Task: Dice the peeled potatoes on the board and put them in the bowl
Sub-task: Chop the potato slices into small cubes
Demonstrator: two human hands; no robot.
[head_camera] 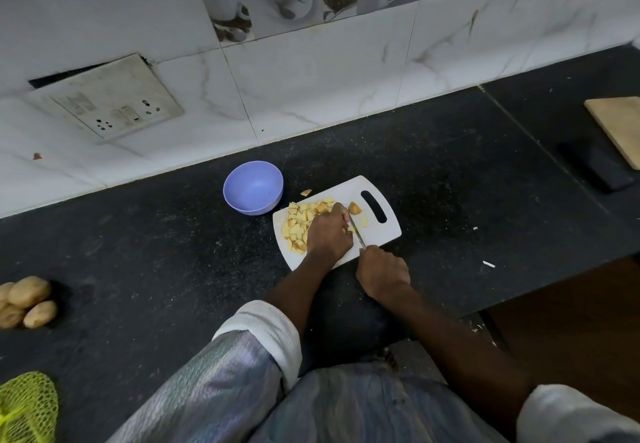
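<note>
A white cutting board (382, 233) lies on the dark counter, with a pile of several yellow potato dice (298, 223) on its left half. My left hand (329, 233) sits over the board's middle, its fingers curled down on a potato piece that is mostly hidden beneath them. My right hand (382, 269) grips the handle of a knife (356, 233) at the board's near edge; its blade runs beside my left fingers. A browner potato chunk (354, 208) lies past the blade tip. The lilac bowl (253, 187) stands just left of the board and looks empty.
One dice (306, 192) lies on the counter between bowl and board. Unpeeled potatoes (26, 300) and a green net bag (26, 408) are at the left edge. A wooden board (620, 127) and a dark flat object (595, 167) sit at far right. A tiled wall runs behind.
</note>
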